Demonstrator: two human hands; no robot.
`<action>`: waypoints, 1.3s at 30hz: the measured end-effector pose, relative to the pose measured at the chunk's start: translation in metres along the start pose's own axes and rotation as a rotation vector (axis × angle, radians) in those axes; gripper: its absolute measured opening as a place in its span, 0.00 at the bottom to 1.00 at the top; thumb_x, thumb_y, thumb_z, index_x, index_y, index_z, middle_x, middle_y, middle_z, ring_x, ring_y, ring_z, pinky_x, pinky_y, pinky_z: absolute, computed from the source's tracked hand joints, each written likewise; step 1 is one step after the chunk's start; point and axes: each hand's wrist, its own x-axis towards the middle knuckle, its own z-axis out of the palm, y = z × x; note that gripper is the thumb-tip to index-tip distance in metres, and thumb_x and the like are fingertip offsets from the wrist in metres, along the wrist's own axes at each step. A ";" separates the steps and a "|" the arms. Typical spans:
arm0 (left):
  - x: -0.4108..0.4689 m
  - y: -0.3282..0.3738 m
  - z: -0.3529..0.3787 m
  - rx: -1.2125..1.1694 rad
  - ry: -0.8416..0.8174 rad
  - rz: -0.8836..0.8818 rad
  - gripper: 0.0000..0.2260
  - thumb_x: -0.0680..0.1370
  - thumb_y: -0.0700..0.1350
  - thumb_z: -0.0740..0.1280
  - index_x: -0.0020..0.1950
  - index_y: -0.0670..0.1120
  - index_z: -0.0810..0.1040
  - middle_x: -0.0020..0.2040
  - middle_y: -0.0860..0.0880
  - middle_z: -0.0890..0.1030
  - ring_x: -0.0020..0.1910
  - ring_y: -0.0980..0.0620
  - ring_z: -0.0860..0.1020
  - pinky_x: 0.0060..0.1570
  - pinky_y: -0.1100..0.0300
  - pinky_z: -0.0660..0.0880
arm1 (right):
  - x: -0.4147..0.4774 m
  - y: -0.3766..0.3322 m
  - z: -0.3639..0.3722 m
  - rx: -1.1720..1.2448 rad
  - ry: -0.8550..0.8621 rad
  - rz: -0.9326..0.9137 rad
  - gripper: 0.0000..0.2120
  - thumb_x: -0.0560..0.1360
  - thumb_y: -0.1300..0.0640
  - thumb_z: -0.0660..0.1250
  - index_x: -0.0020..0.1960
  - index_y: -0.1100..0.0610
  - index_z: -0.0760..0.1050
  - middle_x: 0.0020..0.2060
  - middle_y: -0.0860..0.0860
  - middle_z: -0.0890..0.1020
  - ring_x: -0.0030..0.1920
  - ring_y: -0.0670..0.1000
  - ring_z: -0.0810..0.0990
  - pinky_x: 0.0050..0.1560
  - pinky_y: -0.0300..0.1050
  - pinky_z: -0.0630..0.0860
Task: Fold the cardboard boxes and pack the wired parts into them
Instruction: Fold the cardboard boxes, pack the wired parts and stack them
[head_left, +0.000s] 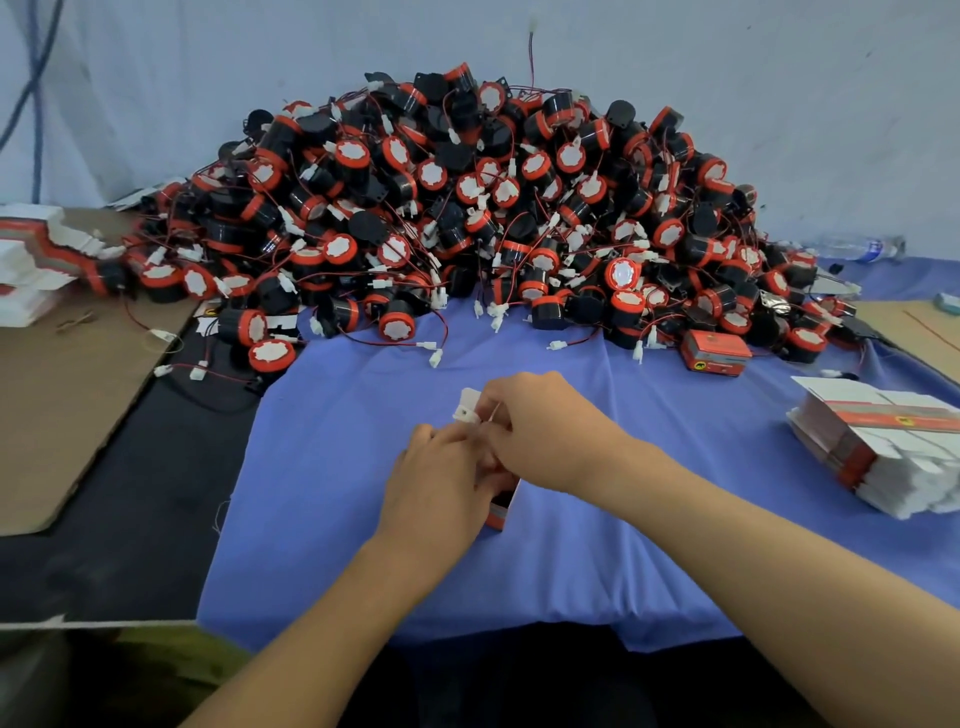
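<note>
both hands meet at the middle of the blue cloth (363, 415), working on one small carton (500, 515). the left hand (441, 478) wraps round the carton's body with its fingers curled about it. the right hand (540, 431), at its 1 o'clock, pinches at the top end, where the white flap (470, 408) stands up. the hands hide most of the carton, so i cannot tell whether a part is already inside.

this looks like the folding or closing step on a single carton. next, the flap likely needs tucking while the left hand keeps the body square.

the heap of wired parts (478, 208) fills 12 o'clock, within reach. a stack of flat cartons (883, 447) lies at 3 o'clock, and one closed carton (717, 353) sits at 2 o'clock by the heap's edge.
</note>
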 end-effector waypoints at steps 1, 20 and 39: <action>-0.002 -0.002 0.001 0.003 0.015 0.022 0.06 0.81 0.50 0.64 0.47 0.54 0.80 0.49 0.58 0.79 0.48 0.49 0.68 0.42 0.55 0.69 | 0.001 0.000 0.001 -0.032 0.014 -0.012 0.09 0.81 0.51 0.65 0.54 0.55 0.81 0.43 0.51 0.84 0.45 0.55 0.82 0.44 0.48 0.79; -0.001 -0.014 0.005 -0.407 0.140 -0.216 0.30 0.71 0.49 0.79 0.66 0.52 0.65 0.53 0.56 0.81 0.56 0.48 0.78 0.48 0.50 0.78 | 0.005 0.002 0.022 -0.290 -0.059 -0.089 0.09 0.76 0.67 0.61 0.47 0.55 0.64 0.42 0.54 0.74 0.40 0.56 0.72 0.33 0.45 0.67; -0.004 -0.007 -0.005 -0.142 0.212 -0.093 0.04 0.83 0.46 0.65 0.52 0.46 0.76 0.47 0.49 0.80 0.52 0.44 0.73 0.47 0.45 0.73 | -0.013 0.010 0.049 -0.512 0.021 -0.131 0.15 0.73 0.62 0.67 0.59 0.54 0.71 0.55 0.49 0.76 0.50 0.51 0.75 0.61 0.53 0.64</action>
